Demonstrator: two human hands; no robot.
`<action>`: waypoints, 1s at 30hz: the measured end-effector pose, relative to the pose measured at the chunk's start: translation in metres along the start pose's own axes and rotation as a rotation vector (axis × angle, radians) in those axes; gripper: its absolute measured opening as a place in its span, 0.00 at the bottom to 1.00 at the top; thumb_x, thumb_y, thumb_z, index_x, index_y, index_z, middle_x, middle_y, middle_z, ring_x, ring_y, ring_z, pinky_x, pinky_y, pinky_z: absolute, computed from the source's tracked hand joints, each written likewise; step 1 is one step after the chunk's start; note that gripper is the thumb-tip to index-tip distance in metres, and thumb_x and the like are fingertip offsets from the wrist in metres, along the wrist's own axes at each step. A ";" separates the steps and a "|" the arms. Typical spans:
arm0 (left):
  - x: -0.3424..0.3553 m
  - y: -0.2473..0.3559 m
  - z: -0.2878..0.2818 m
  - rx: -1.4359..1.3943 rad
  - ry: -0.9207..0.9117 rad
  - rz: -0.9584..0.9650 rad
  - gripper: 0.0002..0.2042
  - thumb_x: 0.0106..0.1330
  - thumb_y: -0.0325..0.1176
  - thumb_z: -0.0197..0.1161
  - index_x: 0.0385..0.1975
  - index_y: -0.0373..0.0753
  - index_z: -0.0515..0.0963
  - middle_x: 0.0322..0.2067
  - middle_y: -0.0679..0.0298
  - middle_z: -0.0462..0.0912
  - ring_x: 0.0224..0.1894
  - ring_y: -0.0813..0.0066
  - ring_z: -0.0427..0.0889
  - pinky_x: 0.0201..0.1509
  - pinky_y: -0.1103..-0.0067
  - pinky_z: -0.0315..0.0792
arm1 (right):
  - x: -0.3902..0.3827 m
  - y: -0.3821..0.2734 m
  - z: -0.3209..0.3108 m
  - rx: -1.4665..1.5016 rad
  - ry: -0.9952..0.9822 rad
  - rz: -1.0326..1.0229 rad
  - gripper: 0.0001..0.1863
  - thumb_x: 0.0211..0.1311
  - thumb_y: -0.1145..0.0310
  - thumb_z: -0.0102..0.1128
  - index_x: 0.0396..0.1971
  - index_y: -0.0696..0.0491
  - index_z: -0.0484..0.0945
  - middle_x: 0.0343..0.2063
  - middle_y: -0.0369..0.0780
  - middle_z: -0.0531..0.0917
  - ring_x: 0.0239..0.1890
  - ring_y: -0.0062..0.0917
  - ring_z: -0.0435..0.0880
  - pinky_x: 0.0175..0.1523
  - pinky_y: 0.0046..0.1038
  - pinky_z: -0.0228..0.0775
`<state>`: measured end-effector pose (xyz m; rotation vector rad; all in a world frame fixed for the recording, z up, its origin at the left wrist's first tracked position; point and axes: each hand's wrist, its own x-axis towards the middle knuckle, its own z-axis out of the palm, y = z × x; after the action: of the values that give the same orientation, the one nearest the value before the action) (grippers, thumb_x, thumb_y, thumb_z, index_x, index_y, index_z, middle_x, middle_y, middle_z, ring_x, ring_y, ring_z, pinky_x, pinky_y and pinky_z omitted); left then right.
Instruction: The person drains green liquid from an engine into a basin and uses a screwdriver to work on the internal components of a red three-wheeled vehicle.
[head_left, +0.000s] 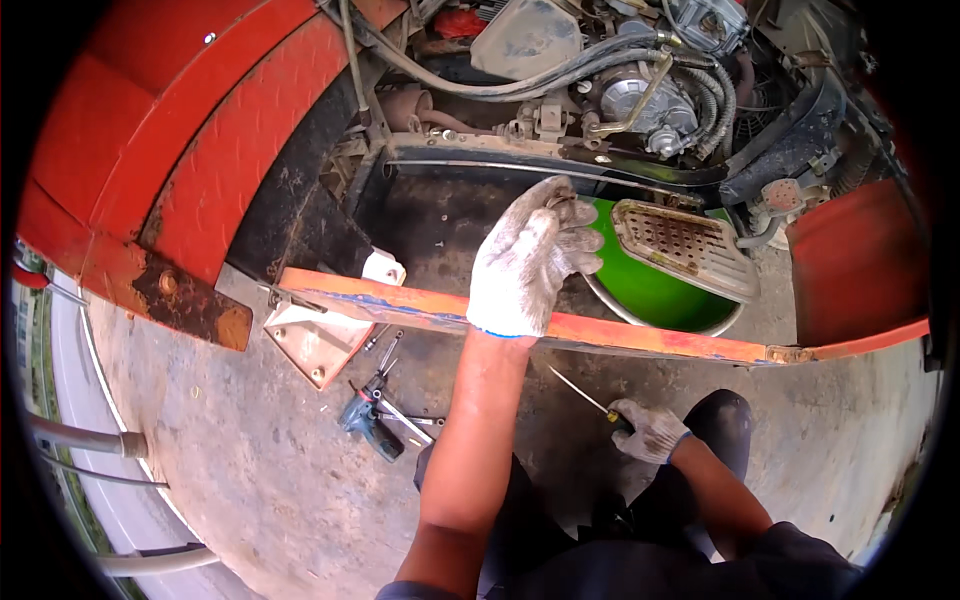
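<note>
My left hand (530,255), in a white work glove, is raised over the orange frame rail (640,330) of the vehicle. Its fingers are curled together, and whatever they may hold is too small or hidden to name. My right hand (652,432), also gloved, is lower down near my knee. It is closed round the dark and yellow handle of a screwdriver (580,388), whose long shaft points up and left. Just right of my left hand sits a green basin (650,285), partly covered by a rusty perforated foot pedal plate (685,240).
Engine parts and hoses (650,100) fill the far side beyond the frame opening. On the concrete at left lie a blue cordless power tool (370,418), several sockets and wrenches (388,355), and a whitish triangular panel (315,345). A red fender (200,150) rises at far left.
</note>
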<state>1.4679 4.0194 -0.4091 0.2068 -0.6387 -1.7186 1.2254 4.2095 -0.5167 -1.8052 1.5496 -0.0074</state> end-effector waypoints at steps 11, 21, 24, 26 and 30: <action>0.005 -0.001 -0.009 -0.077 0.100 0.062 0.22 0.74 0.38 0.65 0.61 0.31 0.71 0.43 0.54 0.82 0.39 0.62 0.82 0.38 0.71 0.77 | -0.070 -0.037 -0.096 0.376 0.133 -0.298 0.21 0.54 0.76 0.69 0.49 0.58 0.81 0.36 0.45 0.86 0.38 0.35 0.88 0.47 0.32 0.80; 0.011 -0.001 0.002 -0.033 0.079 -0.009 0.25 0.69 0.41 0.73 0.60 0.38 0.73 0.41 0.59 0.83 0.36 0.70 0.81 0.36 0.78 0.76 | -0.044 -0.092 -0.142 0.138 0.674 -0.364 0.22 0.57 0.72 0.68 0.53 0.57 0.79 0.36 0.46 0.83 0.37 0.44 0.85 0.44 0.38 0.78; 0.012 -0.001 0.000 -0.034 0.069 -0.021 0.25 0.69 0.42 0.72 0.61 0.38 0.73 0.42 0.58 0.84 0.36 0.70 0.82 0.35 0.76 0.75 | -0.032 -0.092 -0.140 0.188 0.694 -0.321 0.24 0.55 0.68 0.72 0.52 0.58 0.78 0.39 0.44 0.83 0.41 0.36 0.84 0.48 0.35 0.76; 0.010 0.002 0.001 -0.015 0.091 -0.005 0.23 0.72 0.40 0.69 0.61 0.36 0.73 0.41 0.58 0.83 0.35 0.68 0.81 0.35 0.75 0.75 | -0.023 -0.104 -0.142 0.244 0.670 -0.258 0.22 0.56 0.66 0.73 0.49 0.56 0.79 0.39 0.42 0.83 0.42 0.31 0.83 0.50 0.32 0.75; 0.000 0.010 -0.006 0.029 0.157 0.069 0.19 0.78 0.36 0.60 0.62 0.32 0.72 0.41 0.55 0.81 0.35 0.66 0.80 0.35 0.71 0.77 | -0.018 -0.116 -0.136 0.271 0.538 -0.313 0.18 0.57 0.66 0.71 0.45 0.56 0.79 0.35 0.40 0.81 0.37 0.27 0.82 0.44 0.29 0.75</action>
<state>1.4793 4.0165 -0.4088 0.3332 -0.5484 -1.6093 1.2571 4.1534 -0.3488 -1.8906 1.4971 -0.8726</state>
